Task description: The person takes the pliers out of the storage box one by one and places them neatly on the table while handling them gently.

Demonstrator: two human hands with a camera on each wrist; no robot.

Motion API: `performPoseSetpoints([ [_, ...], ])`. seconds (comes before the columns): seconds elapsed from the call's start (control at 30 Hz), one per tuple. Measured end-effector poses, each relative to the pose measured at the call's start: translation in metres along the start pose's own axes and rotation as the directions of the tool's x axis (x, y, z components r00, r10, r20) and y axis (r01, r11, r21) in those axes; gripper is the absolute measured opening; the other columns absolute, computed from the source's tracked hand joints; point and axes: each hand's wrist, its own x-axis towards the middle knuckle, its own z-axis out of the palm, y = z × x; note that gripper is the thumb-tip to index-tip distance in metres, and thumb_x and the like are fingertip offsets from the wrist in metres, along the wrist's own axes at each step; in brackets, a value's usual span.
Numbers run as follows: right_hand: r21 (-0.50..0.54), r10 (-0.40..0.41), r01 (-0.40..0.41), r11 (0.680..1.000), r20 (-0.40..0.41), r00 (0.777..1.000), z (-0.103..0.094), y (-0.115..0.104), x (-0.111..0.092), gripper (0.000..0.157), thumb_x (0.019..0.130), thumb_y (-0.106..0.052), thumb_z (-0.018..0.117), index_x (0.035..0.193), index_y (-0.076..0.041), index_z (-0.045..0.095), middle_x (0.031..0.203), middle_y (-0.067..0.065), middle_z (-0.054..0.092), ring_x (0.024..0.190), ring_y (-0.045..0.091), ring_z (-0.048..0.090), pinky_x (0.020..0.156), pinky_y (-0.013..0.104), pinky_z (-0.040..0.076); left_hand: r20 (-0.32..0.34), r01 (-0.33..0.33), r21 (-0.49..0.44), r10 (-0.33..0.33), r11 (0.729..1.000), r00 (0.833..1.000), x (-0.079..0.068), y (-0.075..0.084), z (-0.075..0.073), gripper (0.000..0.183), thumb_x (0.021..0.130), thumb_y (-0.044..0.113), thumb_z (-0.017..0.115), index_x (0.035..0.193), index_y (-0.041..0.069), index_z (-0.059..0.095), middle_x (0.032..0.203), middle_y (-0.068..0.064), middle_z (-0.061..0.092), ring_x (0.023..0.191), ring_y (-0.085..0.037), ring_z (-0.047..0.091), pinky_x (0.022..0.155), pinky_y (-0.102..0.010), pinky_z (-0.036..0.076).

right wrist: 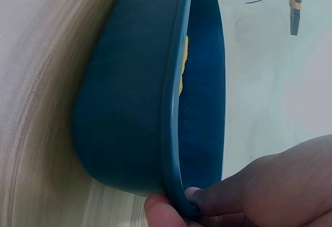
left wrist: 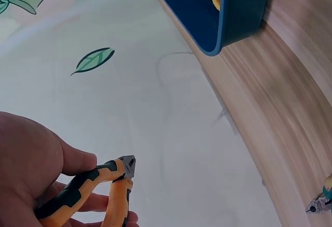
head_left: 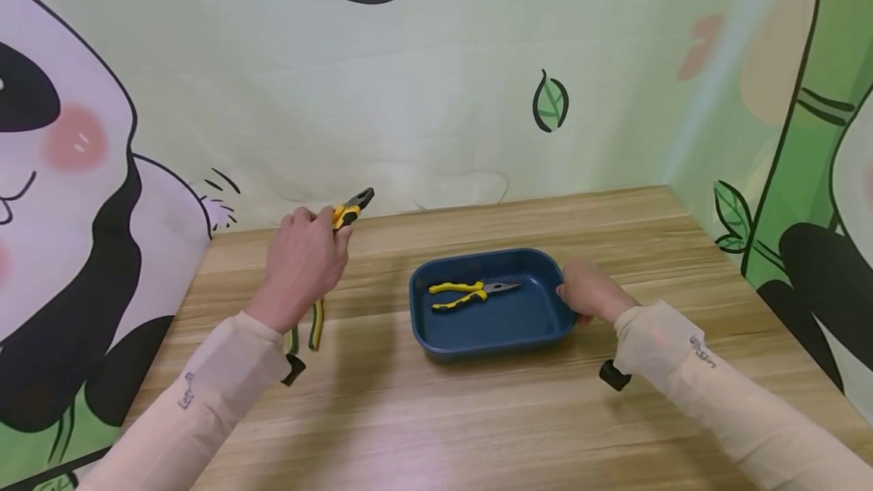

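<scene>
In the head view my left hand [head_left: 307, 260] grips a pair of combination pliers [head_left: 351, 211] with yellow and black handles, raised above the table. The left wrist view shows the pliers' handles [left wrist: 116, 201] spread a little between thumb and fingers. My right hand [head_left: 593, 292] pinches the right rim of a blue rectangular tray [head_left: 491, 338], thumb inside and fingers outside. Inside the tray lie yellow-handled needle-nose pliers [head_left: 470, 294], jaws to the right. Below my left hand, another tool with green and yellow handles [head_left: 316, 324] lies on the table, partly hidden by the wrist.
The wooden table [head_left: 436, 415] ends at the back against a pale wall cloth [head_left: 436, 97] printed with leaves and pandas. A second printed cloth panel [head_left: 784, 173] borders the table on the right. Both wrists carry small black camera mounts.
</scene>
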Motion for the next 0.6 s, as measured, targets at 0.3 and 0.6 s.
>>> performPoseSetpoints([
  [0.3,0.005,0.014,-0.014,1.000,-0.003,1.000,0.000,0.000,-0.001,0.026,0.100,0.002,0.054,0.074,0.002,0.059,0.052,0.010,0.061,0.044,0.020,0.066,0.055,0.031,0.058,-0.008,0.050,0.001,-0.050,0.999,0.999,-0.003,-0.007,-0.002,0.044,0.109,0.026,0.051,0.129,-0.012,0.059,0.108,-0.035,0.059,0.094,-0.048,0.057,0.078,-0.058,0.050],
  [0.6,0.003,0.017,-0.017,1.000,0.002,1.000,0.000,0.000,-0.001,0.026,0.100,0.001,0.054,0.075,0.002,0.059,0.055,0.011,0.062,0.044,0.020,0.067,0.058,0.032,0.059,0.008,0.088,0.000,-0.088,0.996,0.996,-0.005,-0.016,-0.003,0.047,0.109,0.028,0.049,0.127,-0.014,0.058,0.104,-0.036,0.056,0.091,-0.048,0.055,0.073,-0.057,0.048],
])
